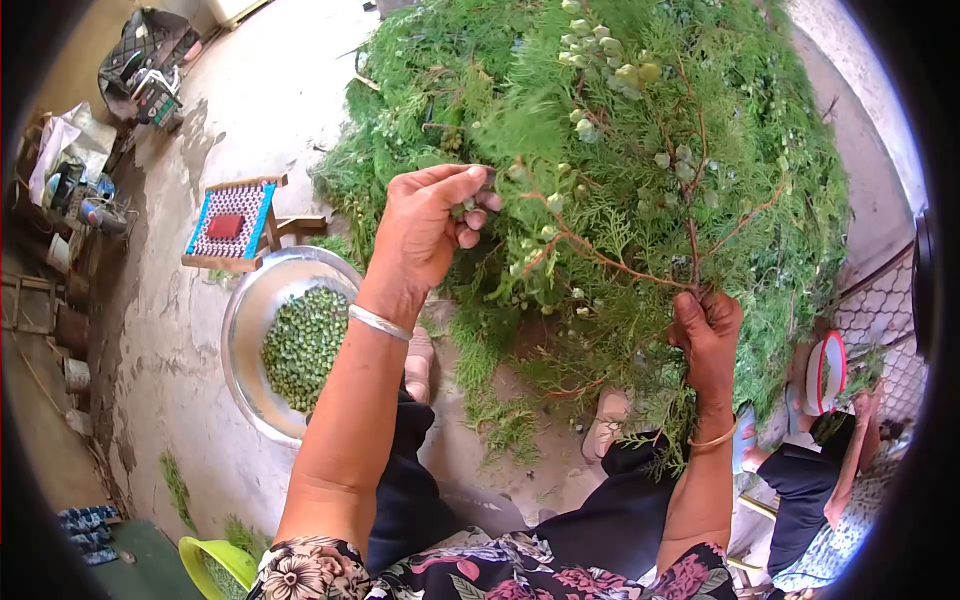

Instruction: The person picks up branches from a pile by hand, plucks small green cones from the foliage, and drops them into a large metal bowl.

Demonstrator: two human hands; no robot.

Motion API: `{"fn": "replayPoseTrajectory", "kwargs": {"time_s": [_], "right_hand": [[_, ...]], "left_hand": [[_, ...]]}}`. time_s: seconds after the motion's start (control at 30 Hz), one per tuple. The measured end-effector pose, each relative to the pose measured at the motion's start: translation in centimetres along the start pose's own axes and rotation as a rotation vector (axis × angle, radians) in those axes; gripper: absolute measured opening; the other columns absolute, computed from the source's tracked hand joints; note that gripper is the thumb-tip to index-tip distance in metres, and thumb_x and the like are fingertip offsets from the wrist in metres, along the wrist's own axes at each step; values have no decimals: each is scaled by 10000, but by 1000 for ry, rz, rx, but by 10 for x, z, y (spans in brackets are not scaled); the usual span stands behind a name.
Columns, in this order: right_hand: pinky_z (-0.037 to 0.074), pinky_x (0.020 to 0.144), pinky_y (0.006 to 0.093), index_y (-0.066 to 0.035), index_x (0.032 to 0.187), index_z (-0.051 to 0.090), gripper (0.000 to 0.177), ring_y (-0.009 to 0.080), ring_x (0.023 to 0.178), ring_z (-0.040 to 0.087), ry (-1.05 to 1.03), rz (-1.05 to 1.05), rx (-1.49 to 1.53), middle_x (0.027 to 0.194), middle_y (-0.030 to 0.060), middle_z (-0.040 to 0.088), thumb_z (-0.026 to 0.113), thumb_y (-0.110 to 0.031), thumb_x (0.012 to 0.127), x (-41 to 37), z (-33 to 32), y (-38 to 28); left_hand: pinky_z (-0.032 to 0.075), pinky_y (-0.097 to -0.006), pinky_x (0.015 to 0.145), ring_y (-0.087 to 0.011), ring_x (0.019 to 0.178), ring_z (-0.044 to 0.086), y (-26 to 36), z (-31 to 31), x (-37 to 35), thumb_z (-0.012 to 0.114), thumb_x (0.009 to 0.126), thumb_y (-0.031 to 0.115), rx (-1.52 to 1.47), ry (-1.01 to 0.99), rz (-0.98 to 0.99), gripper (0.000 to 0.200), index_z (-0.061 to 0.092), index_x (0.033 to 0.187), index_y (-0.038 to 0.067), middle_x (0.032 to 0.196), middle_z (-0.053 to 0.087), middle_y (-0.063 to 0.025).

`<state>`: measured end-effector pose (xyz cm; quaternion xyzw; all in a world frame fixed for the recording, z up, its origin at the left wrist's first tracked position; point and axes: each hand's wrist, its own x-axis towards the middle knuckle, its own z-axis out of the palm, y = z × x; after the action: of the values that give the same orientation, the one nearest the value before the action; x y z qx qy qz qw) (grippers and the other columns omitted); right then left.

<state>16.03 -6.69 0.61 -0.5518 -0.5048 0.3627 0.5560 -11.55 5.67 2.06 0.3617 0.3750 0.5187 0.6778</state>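
My right hand (pixel 710 335) grips the reddish stem of a leafy conifer branch (pixel 695 200), which fans upward and carries clusters of pale green cones (pixel 600 45). To the left of the branch, my left hand (pixel 435 225) is closed in a pinch, with a bit of green cone (pixel 462 208) showing between thumb and fingers. Its fingertips are beside a side twig (pixel 580 240) bearing a few cones. Below my left forearm, a wide metal basin (pixel 235 350) holds many picked green cones (pixel 305 345).
A big heap of cut conifer branches (pixel 410 90) lies ahead. A low woven stool (pixel 195 262) with a red block (pixel 225 226) stands behind the basin. At lower left is a lime-green tub (pixel 195 570). Another person's arm (pixel 850 460) is at right, near a red-rimmed white container (pixel 820 370).
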Motion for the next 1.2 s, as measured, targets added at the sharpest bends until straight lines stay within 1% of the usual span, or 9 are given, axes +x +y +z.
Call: {"fn": "replayPoseTrajectory", "kwargs": {"time_s": [0.43, 0.53, 0.63, 0.77, 0.87, 0.93, 0.97, 1.07, 1.2], "right_hand": [[279, 417, 218, -62, 647, 513, 311, 40, 447, 369, -23, 11, -150, 510, -49, 440, 666, -259, 832, -1, -1, 5], [283, 426, 222, -56, 634, 503, 318, 41, 459, 373, -4, 45, -139, 519, -46, 442, 670, -244, 828, -1, 2, 4], [283, 444, 225, -41, 629, 497, 323, 45, 485, 360, 25, 29, -182, 530, -44, 438, 679, -226, 820, -2, 8, 5], [289, 466, 237, -27, 633, 502, 319, 57, 514, 349, -54, 5, -241, 550, -36, 442, 684, -216, 814, -1, 9, 5], [299, 482, 247, -13, 663, 531, 289, 70, 529, 350, -72, -7, -251, 555, -30, 450, 682, -208, 814, -2, 14, 2], [314, 493, 253, -5, 688, 555, 269, 77, 533, 363, -40, 9, -226, 557, -20, 456, 682, -206, 812, -4, 13, 0], [314, 493, 253, -5, 688, 555, 269, 77, 533, 363, -33, 9, -225, 557, -20, 456, 682, -206, 812, -6, 11, 1], [319, 494, 253, -2, 709, 570, 250, 75, 538, 371, 4, -17, -247, 560, -20, 463, 681, -200, 812, -7, 4, 1], [316, 499, 249, -10, 702, 557, 233, 70, 548, 366, -19, 22, -282, 574, -29, 461, 686, -173, 810, -6, 1, 7]], "left_hand": [[373, -268, 412, -140, 470, 506, 5, 5, -11, 604, 817, 64, -257, -237, -36, 40, 599, 827, 26, 723, 622, -105], [350, -229, 401, -91, 441, 454, 4, 2, -7, 628, 813, 83, -65, -175, 0, 99, 587, 740, 30, 662, 591, -50], [319, -197, 395, -50, 426, 404, -1, 3, -6, 655, 793, 78, 305, 130, 212, 250, 520, 588, 31, 541, 460, 32], [307, -215, 391, -64, 414, 400, -13, -3, 3, 646, 796, 79, 418, 231, 334, 227, 536, 604, 25, 543, 494, 8], [300, -227, 393, -76, 425, 412, -15, -12, 15, 635, 806, 88, 953, 364, 669, 217, 562, 612, 21, 544, 524, -20], [315, -224, 407, -89, 452, 432, -14, -31, 25, 615, 826, 103, 884, 608, 734, 227, 561, 619, 28, 541, 540, -43], [325, -224, 414, -95, 462, 439, 1, -39, 20, 608, 831, 106, 560, 603, 554, 207, 554, 646, 32, 557, 541, -50], [356, -219, 427, -113, 500, 457, 30, -55, 11, 554, 846, 77, -256, 318, 176, 93, 522, 774, 26, 725, 565, -116], [372, -210, 440, -113, 508, 461, 21, -33, -6, 564, 850, 89, -437, 182, -15, 96, 529, 777, 38, 748, 578, -124]]}}
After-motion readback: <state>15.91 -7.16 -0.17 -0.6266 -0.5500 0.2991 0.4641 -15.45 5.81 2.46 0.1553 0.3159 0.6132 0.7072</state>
